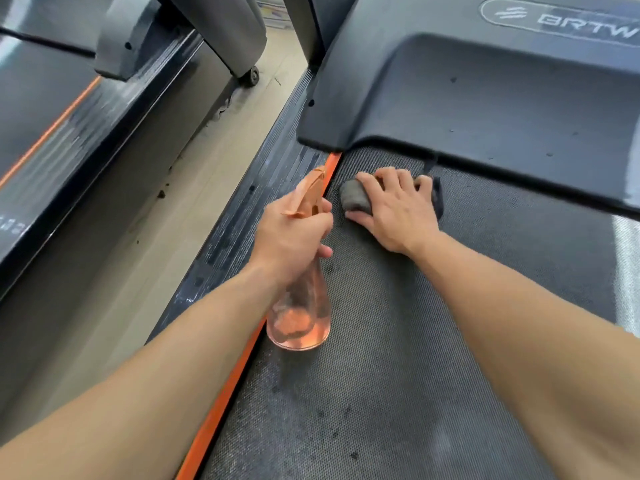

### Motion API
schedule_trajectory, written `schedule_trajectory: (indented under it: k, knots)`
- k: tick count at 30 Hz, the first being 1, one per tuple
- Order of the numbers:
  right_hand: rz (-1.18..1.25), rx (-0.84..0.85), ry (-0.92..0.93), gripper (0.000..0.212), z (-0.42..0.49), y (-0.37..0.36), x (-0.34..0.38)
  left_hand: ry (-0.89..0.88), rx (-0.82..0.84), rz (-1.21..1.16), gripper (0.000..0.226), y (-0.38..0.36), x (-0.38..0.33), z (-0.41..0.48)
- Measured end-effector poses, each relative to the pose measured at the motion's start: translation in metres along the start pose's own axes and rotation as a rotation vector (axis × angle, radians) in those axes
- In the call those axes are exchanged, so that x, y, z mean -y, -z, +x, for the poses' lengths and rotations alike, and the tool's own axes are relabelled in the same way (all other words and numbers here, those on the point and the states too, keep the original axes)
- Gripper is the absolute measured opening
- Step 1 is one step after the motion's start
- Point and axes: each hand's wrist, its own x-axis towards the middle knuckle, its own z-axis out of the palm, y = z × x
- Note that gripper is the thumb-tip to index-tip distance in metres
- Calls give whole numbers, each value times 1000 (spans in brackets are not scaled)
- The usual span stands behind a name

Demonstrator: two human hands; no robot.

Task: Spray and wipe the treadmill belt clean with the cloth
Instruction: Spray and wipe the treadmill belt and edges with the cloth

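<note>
The dark textured treadmill belt point(398, 358) fills the lower middle and shows damp dark spots. My right hand point(394, 209) presses a crumpled grey cloth point(353, 199) flat on the belt, close to the motor cover's front edge. My left hand point(294, 237) grips the neck of a clear orange spray bottle point(299, 320), holding it above the belt's left edge. Its orange nozzle points away from me toward the cover. A little liquid sits in the bottle's base.
The black motor cover point(485, 98) with a logo lies ahead of the cloth. An orange strip point(221, 403) and a ribbed side rail point(249, 209) border the belt on the left. Beyond a dusty floor gap point(180, 188) stands a second treadmill point(62, 133).
</note>
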Motion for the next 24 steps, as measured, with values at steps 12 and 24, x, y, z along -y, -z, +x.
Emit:
schedule_trajectory:
  k: [12,24]
  knots:
    - [15,-20,93,65,-78,3,38,-50,1,-100,50,19,19,-2]
    - [6,28,-94,62,-108,14,44,-90,183,30,31,19,-1,-16]
